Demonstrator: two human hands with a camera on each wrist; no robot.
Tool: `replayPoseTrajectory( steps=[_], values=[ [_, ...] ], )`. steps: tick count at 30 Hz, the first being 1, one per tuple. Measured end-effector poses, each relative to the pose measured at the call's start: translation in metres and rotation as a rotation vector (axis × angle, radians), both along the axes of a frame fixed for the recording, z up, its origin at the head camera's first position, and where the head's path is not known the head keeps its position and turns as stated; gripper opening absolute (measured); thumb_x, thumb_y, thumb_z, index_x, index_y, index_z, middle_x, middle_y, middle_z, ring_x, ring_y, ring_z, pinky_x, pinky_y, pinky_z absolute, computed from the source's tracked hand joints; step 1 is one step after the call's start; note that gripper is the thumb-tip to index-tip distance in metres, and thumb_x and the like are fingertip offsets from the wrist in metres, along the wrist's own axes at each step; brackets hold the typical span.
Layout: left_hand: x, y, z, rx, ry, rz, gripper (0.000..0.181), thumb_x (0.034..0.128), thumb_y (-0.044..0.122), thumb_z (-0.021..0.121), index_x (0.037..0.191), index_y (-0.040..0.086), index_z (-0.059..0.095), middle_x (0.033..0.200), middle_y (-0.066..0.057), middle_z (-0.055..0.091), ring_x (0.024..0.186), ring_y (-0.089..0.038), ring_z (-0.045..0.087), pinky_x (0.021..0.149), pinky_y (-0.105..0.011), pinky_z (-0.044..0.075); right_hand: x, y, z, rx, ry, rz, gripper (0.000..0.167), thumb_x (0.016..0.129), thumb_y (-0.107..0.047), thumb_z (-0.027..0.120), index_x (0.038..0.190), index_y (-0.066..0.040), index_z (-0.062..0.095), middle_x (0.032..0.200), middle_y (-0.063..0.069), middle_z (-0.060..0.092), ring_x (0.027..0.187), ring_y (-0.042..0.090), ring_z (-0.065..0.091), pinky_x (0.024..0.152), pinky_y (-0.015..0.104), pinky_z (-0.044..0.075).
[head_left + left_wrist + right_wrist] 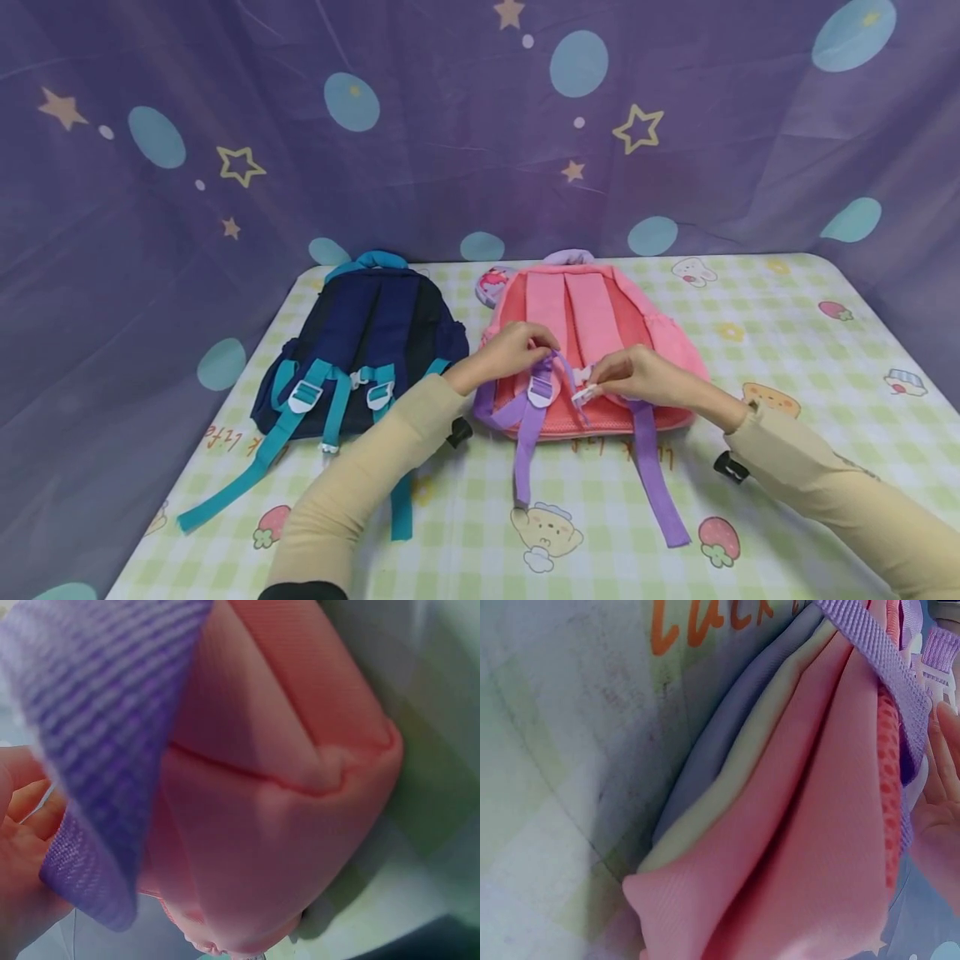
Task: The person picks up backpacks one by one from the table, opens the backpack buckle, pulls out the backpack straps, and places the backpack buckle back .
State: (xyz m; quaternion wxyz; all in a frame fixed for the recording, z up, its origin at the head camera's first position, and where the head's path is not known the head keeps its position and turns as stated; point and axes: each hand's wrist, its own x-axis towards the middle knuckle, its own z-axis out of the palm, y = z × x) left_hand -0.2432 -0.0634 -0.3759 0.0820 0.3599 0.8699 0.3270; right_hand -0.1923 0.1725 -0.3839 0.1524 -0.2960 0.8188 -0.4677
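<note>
A pink backpack (pixel 551 304) lies back side up, its two padded shoulder straps facing me. Above its lower middle, my left hand (pixel 513 350) pinches a thin purple strap (pixel 564 367). My right hand (pixel 641 375) holds a white buckle (pixel 584 395) on that strap between thumb and fingers. Another white buckle piece (pixel 581 375) shows just behind it. In the right wrist view the right hand (pixel 939 787) is partly cut off at the edge, beside purple webbing (pixel 881 660). A loose purple strap (pixel 105 727) crosses the left wrist view, hiding part of the left hand (pixel 26 855).
To the left lies a dark blue backpack (pixel 352 308) with teal straps (pixel 258 467) trailing forward. A small round pink and purple pouch (pixel 492 285) sits at the pink backpack's upper left. A checked cloth (pixel 810 375) covers the table; a purple curtain (pixel 450 167) hangs behind.
</note>
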Motion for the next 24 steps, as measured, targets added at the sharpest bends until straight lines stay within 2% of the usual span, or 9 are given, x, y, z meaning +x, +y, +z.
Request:
replayPoseTrajectory(
  steps=[8, 18, 24],
  values=[
    [0.0004, -0.0032, -0.0019, 0.003, 0.026, 0.002, 0.016, 0.0899, -0.001, 0.056, 0.1, 0.0, 0.068, 0.093, -0.011, 0.069, 0.086, -0.019, 0.063, 0.075, -0.019, 0.047, 0.0025, 0.0037, 0.0003, -0.037, 0.003, 0.016, 0.009, 0.085, -0.002, 0.067, 0.091, 0.003, 0.07, 0.091, 0.012, 0.069, 0.076, 0.002, 0.059, 0.065, 0.019, 0.049],
    [0.0011, -0.0039, -0.0011, -0.012, 0.039, 0.005, 0.017, 0.0895, -0.003, 0.055, 0.1, 0.0, 0.069, 0.094, -0.012, 0.069, 0.085, -0.019, 0.062, 0.075, -0.019, 0.047, 0.0063, 0.0052, 0.0023, -0.039, 0.038, 0.071, 0.007, 0.084, 0.0, 0.066, 0.09, 0.003, 0.07, 0.087, 0.01, 0.069, 0.065, 0.0, 0.047, 0.053, 0.018, 0.037],
    [0.0019, -0.0043, -0.0014, -0.001, 0.037, 0.014, 0.016, 0.0891, -0.003, 0.056, 0.099, -0.001, 0.068, 0.093, -0.012, 0.069, 0.084, -0.019, 0.062, 0.074, -0.019, 0.047, 0.0079, 0.0061, 0.0017, -0.06, 0.045, 0.085, 0.008, 0.084, 0.003, 0.065, 0.091, 0.004, 0.07, 0.086, 0.013, 0.069, 0.063, -0.002, 0.047, 0.052, 0.017, 0.038]
  ],
)
